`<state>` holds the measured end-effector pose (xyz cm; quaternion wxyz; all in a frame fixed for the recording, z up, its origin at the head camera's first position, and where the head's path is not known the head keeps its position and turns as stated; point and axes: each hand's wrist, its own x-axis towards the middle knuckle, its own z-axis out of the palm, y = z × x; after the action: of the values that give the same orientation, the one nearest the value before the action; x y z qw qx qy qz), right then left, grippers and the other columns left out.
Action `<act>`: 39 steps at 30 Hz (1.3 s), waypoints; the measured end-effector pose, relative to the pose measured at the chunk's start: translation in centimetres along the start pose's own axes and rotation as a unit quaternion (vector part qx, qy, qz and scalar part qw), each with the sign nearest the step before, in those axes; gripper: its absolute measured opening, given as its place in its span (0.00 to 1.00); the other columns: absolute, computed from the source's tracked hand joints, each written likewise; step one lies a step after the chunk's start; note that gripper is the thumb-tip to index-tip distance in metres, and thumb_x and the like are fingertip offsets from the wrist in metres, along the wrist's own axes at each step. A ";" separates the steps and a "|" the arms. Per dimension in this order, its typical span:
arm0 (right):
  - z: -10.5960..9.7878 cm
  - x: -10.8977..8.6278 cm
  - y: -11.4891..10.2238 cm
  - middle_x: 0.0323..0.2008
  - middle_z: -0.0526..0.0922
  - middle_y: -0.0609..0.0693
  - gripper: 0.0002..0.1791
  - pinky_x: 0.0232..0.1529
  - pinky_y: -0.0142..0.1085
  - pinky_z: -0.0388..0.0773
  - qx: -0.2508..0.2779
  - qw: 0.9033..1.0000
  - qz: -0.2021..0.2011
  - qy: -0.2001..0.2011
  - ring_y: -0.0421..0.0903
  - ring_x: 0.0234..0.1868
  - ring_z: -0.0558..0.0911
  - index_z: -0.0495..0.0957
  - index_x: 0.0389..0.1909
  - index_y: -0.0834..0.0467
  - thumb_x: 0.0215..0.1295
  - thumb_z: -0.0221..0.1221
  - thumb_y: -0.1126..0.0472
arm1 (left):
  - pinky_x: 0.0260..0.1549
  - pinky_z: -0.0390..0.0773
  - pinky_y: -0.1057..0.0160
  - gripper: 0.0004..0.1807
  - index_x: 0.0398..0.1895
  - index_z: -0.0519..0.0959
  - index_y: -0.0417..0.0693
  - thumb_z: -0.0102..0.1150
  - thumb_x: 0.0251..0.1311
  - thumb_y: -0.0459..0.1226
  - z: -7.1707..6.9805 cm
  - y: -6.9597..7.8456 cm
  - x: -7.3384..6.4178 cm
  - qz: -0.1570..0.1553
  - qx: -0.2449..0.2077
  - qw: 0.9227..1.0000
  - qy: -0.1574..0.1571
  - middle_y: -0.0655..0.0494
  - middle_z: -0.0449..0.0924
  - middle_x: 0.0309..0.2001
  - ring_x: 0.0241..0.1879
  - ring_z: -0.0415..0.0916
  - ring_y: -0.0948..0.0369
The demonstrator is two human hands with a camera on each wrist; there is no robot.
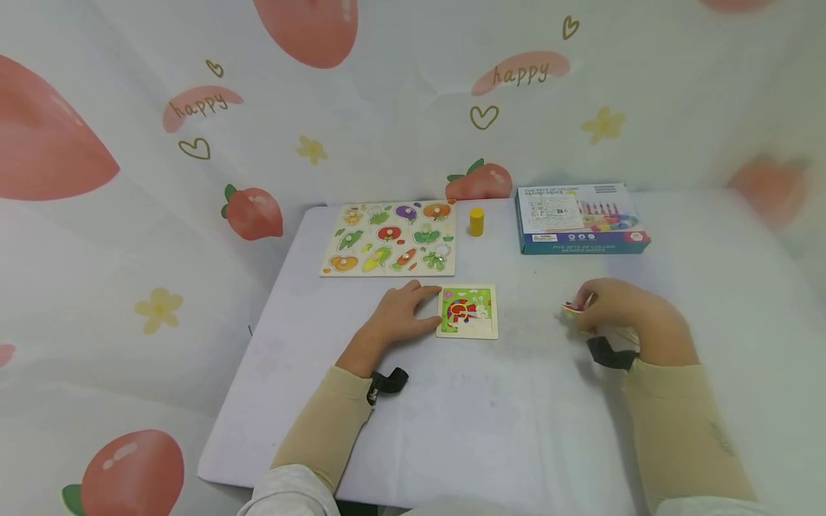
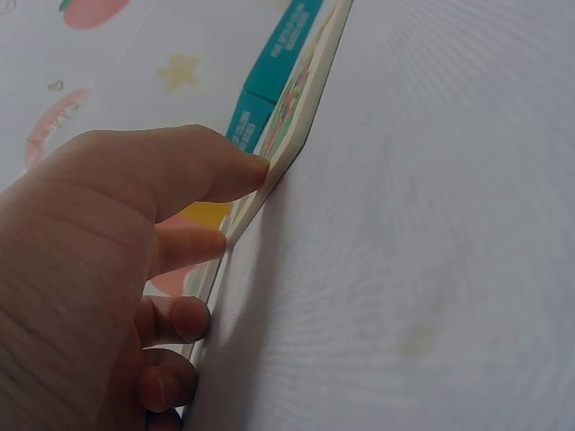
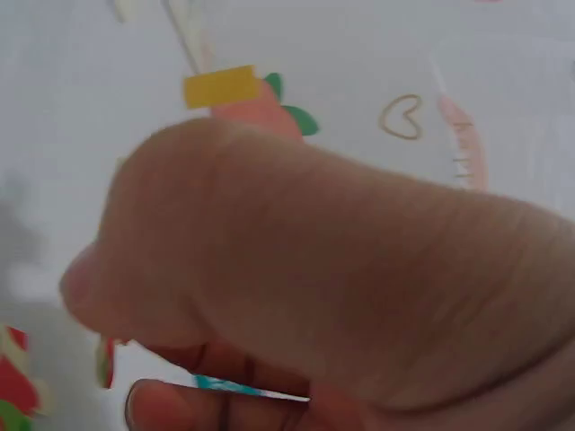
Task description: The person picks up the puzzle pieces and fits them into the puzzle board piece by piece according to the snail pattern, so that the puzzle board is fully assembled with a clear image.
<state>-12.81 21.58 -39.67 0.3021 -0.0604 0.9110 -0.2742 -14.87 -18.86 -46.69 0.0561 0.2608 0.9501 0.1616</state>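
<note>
A small square picture puzzle [image 1: 479, 329] with a snail-like picture lies on the table, its lower right part bare. My left hand [image 1: 403, 313] rests at its left side. In the left wrist view the thumb and forefinger touch the edge of the puzzle [image 2: 296, 133], other fingers loosely bent. To the right, my right hand [image 1: 616, 309] is low over the table, thumb and fingertips pinching a small colourful puzzle piece [image 3: 106, 363], mostly hidden by the thumb. Another red and green piece [image 3: 16, 377] shows at the lower left of the right wrist view.
Behind the puzzle lies a wooden vegetable peg board [image 1: 332, 266]. A yellow cylinder [image 1: 476, 222] stands beside it, and a blue and white bead game box [image 1: 584, 246] lies at the back right. A pale piece [image 1: 627, 334] shows under the right wrist.
</note>
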 end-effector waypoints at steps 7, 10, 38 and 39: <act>-1.2 -1.9 -0.4 0.38 0.78 0.55 0.22 0.42 0.47 0.71 -0.017 0.996 -0.041 0.081 0.54 0.42 0.75 0.75 0.44 0.63 0.58 0.71 0.54 | 0.31 0.61 0.61 0.34 0.72 0.74 0.58 0.61 0.63 0.57 0.0 0.0 0.0 0.003 0.001 1.000 0.005 0.58 0.67 0.36 0.29 0.61 0.59; -1.7 -2.6 -0.5 0.37 0.77 0.55 0.21 0.42 0.45 0.70 -0.022 0.993 -0.054 0.107 0.53 0.41 0.75 0.74 0.44 0.64 0.58 0.70 0.57 | 0.31 0.61 0.61 0.34 0.72 0.74 0.59 0.61 0.63 0.57 0.0 0.0 0.0 0.001 0.003 1.000 0.002 0.59 0.67 0.36 0.29 0.61 0.60; -2.6 -9.3 -2.8 0.32 0.80 0.50 0.14 0.36 0.32 0.64 -0.027 0.932 -0.170 0.318 0.39 0.36 0.72 0.84 0.48 0.57 0.61 0.67 0.63 | 0.34 0.65 0.60 0.34 0.71 0.75 0.58 0.62 0.63 0.56 0.0 0.1 0.0 0.001 0.004 1.000 0.007 0.59 0.71 0.39 0.31 0.64 0.59; -2.5 -9.5 -3.0 0.32 0.80 0.49 0.13 0.37 0.31 0.64 -0.028 0.925 -0.187 0.330 0.36 0.35 0.71 0.85 0.47 0.57 0.60 0.67 0.65 | 0.34 0.65 0.60 0.34 0.71 0.75 0.58 0.62 0.63 0.56 0.0 0.1 0.0 0.001 0.004 1.000 0.007 0.59 0.71 0.40 0.31 0.64 0.59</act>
<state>-6.76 22.88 -31.48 -0.0741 -0.1438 0.9386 -0.3049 -14.79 -18.77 -46.63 0.0484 0.2604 0.9509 0.1601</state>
